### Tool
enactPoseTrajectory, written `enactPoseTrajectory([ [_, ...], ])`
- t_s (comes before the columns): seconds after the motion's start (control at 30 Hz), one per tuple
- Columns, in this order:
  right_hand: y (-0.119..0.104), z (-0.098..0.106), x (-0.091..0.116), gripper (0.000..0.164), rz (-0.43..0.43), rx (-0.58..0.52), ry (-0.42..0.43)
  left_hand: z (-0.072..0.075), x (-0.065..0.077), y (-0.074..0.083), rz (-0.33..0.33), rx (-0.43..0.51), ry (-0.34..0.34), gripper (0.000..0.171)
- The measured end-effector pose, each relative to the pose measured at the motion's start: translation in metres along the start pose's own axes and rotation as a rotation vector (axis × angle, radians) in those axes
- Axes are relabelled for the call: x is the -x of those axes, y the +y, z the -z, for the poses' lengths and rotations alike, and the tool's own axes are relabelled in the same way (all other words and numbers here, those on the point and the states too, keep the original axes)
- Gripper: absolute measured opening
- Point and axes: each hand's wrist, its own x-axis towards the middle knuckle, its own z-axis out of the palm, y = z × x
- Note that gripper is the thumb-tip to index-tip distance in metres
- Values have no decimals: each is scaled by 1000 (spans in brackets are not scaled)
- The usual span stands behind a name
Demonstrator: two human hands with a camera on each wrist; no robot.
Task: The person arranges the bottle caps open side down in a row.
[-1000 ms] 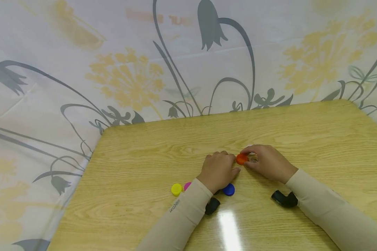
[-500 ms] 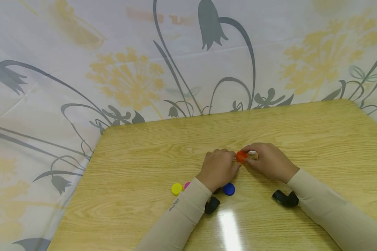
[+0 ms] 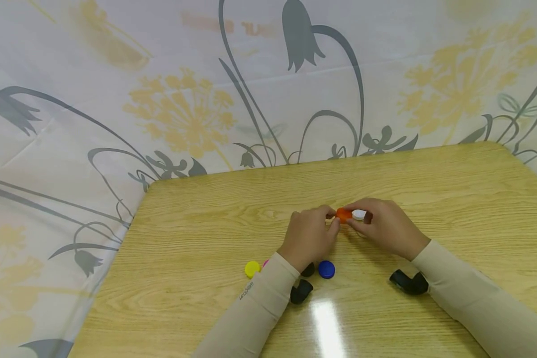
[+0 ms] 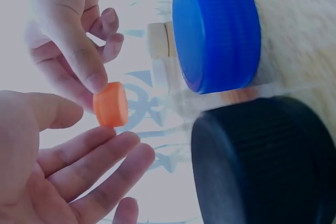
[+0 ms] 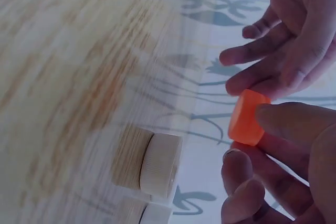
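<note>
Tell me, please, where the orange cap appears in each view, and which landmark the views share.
Head: the orange cap is right of centre, a little below mid-height.
Left wrist: left of centre, near mid-height.
Right wrist: right of centre, slightly below mid-height.
Shared landmark: the right hand, which pinches the cap.

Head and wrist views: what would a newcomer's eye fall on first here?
Probably the bright orange bottle cap, pinched in the right hand close to the left hand, right of centre in the head view. Next, the blue bottle cap looming at the top of the left wrist view, above a black cap. Behind the wood-grain table, a grey-and-yellow floral backdrop fills the head view's upper part.
</note>
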Motion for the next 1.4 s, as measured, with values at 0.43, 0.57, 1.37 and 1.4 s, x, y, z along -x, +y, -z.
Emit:
enactPoseTrajectory([
  [0.43,-8,5,3,29,91,-49,104,5,-1,-3,43,287,87,24],
  [0.57,-8,5,3,30,104,-63,101,6,-2,-5,58,352,94,22],
  [1.37,-12,5,4,35,115,-88,129,5,-4,-10,134,665,-27,27],
  [1.4,-12,5,3,35,113,-93,128,6,-4,-10,132,668,-28,26],
])
